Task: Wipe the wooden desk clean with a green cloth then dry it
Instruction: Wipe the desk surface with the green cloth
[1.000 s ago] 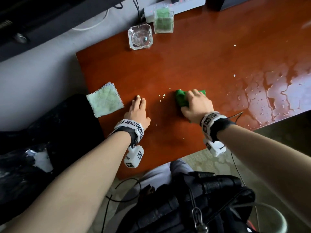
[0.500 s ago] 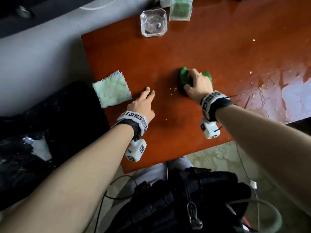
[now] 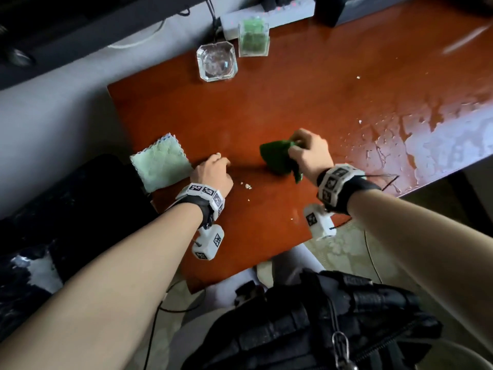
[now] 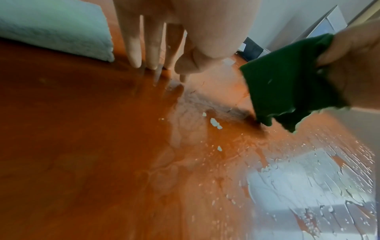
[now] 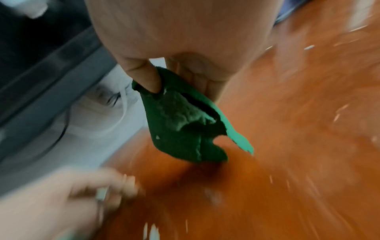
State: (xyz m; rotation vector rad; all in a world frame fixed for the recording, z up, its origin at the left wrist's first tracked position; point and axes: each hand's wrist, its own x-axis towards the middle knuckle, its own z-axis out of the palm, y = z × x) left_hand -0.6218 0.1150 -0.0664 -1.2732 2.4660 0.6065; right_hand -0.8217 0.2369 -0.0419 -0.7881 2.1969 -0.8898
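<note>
The right hand [image 3: 310, 153] pinches the green cloth [image 3: 277, 158] by its top edge between thumb and fingers, so the cloth hangs below the grip with only its lower corner near the wooden desk [image 3: 306, 102]; 0.5 s ago it lay bunched flat under the palm. Left of the grip, the left hand [image 3: 214, 173] rests fingertips-down, fingers loosely bent and holding nothing, with white crumbs [image 3: 246, 186] between the hands and a pale cloth [image 3: 161, 161] beyond at the desk's left edge. Right of the grip lies a wet film [image 3: 426, 140] up to the near edge; bare wood extends ahead to a glass ashtray [image 3: 216, 61].
</note>
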